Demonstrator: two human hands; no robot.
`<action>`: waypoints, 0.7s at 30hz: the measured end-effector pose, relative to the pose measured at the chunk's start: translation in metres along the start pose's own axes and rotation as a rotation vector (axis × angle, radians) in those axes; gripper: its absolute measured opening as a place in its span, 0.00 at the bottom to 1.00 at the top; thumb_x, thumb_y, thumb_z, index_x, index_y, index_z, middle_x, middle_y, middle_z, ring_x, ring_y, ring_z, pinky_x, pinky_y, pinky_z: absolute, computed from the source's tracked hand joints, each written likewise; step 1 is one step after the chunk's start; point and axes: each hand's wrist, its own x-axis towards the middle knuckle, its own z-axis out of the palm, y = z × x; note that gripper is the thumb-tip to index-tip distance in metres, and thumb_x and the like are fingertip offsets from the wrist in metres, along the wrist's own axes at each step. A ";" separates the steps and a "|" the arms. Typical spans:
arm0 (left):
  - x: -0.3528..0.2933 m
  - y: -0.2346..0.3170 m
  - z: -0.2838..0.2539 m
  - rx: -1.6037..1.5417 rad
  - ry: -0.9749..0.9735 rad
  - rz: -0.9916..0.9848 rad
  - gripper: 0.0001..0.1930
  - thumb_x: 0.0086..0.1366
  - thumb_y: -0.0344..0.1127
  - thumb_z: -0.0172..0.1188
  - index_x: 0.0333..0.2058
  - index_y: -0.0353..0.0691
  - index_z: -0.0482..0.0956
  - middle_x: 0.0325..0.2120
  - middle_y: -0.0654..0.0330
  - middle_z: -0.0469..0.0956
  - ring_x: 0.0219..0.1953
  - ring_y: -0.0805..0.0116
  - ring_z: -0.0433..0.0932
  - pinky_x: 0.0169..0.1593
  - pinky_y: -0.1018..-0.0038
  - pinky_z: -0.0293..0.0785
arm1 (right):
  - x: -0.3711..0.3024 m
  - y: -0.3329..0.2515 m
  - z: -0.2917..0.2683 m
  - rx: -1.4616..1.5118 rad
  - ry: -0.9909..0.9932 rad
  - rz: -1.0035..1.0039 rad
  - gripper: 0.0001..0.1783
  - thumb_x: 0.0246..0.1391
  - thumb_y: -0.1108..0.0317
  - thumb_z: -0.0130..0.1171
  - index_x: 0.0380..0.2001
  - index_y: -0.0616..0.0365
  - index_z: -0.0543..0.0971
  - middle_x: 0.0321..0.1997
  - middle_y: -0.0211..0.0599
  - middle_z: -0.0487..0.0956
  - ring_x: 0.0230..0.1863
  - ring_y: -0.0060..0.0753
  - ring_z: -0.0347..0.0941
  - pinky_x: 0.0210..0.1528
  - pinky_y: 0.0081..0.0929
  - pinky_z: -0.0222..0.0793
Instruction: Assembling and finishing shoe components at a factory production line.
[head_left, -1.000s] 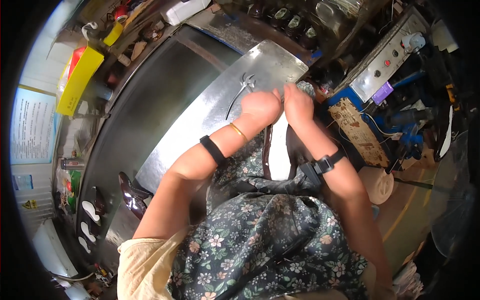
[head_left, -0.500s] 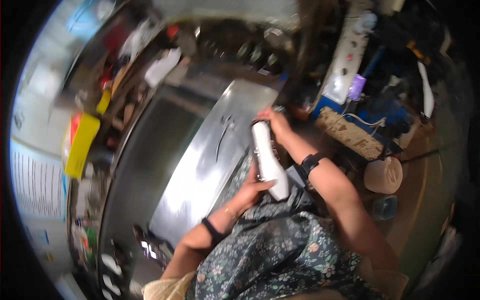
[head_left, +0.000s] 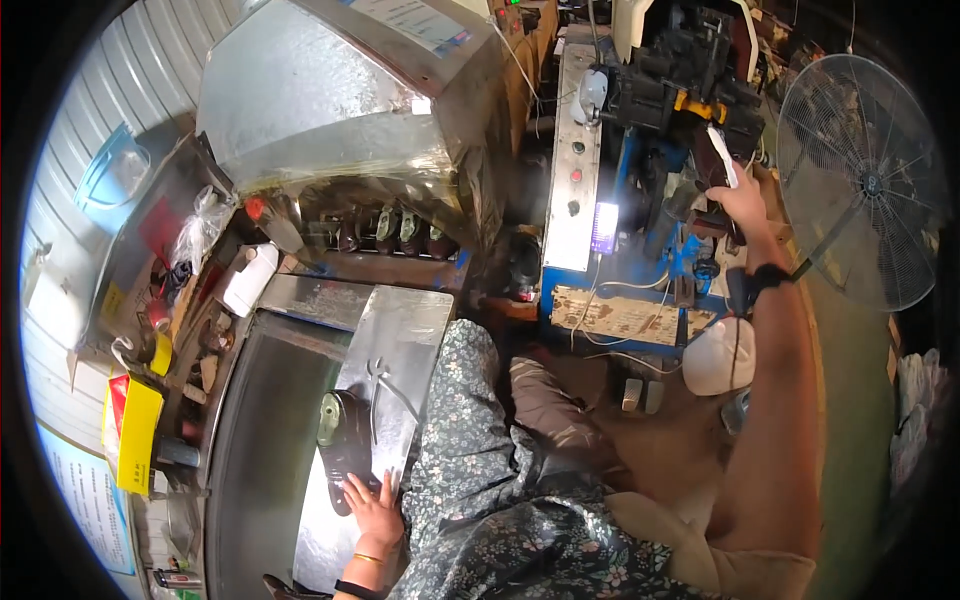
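Note:
A dark brown shoe (head_left: pixel 347 440) with a green piece in its ankle opening lies on the shiny metal plate (head_left: pixel 405 330) at my left. My left hand (head_left: pixel 374 518) rests on its toe end with fingers spread, not wrapped round it. Far to the right, my outstretched right hand (head_left: pixel 742 206) is closed on another dark shoe whose white sole (head_left: pixel 722 155) shows edge-on. That shoe is at a black and blue machine (head_left: pixel 660 85). Some of my right fingers are hidden behind it.
A large metal-sheeted housing (head_left: pixel 320 90) has several dark shoes (head_left: pixel 408 230) beneath it. A round wire fan (head_left: pixel 865 185) stands right of my right arm. Two foot pedals (head_left: pixel 641 396), a white rounded container (head_left: pixel 718 357) and loose cables are below the machine.
The view has shifted. Both hands held the white-soled shoe over my lap; my left hand has let go and moved onto the dark shoe, while my right has carried the white-soled one to the machine.

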 end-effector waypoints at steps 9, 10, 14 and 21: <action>0.056 0.073 -0.089 -1.303 0.094 0.080 0.20 0.67 0.35 0.57 0.55 0.31 0.73 0.51 0.52 0.77 0.55 0.67 0.73 0.59 0.72 0.67 | -0.219 -0.123 0.062 0.407 0.146 -0.522 0.44 0.31 0.67 0.71 0.58 0.55 0.69 0.66 0.52 0.61 0.62 0.54 0.63 0.64 0.44 0.59; 0.068 0.089 -0.110 -1.316 0.138 0.125 0.21 0.68 0.36 0.57 0.56 0.31 0.71 0.53 0.53 0.75 0.56 0.67 0.72 0.61 0.72 0.65 | -0.261 -0.150 0.071 0.529 0.043 -0.551 0.46 0.29 0.68 0.73 0.59 0.56 0.68 0.66 0.53 0.61 0.63 0.54 0.62 0.64 0.44 0.59; 0.138 0.154 -0.156 -1.803 0.370 0.261 0.30 0.69 0.45 0.56 0.64 0.39 0.60 0.62 0.52 0.64 0.63 0.64 0.62 0.65 0.71 0.57 | -0.385 -0.195 0.084 0.604 -0.224 -0.792 0.51 0.30 0.64 0.76 0.62 0.54 0.65 0.65 0.56 0.60 0.63 0.62 0.61 0.63 0.49 0.60; 0.135 0.117 -0.080 -2.003 0.015 0.083 0.15 0.68 0.39 0.55 0.50 0.42 0.73 0.40 0.66 0.75 0.41 0.77 0.73 0.45 0.79 0.70 | -0.416 -0.205 0.159 1.053 -1.205 -0.223 0.32 0.67 0.54 0.48 0.66 0.60 0.58 0.61 0.49 0.70 0.61 0.39 0.68 0.62 0.33 0.63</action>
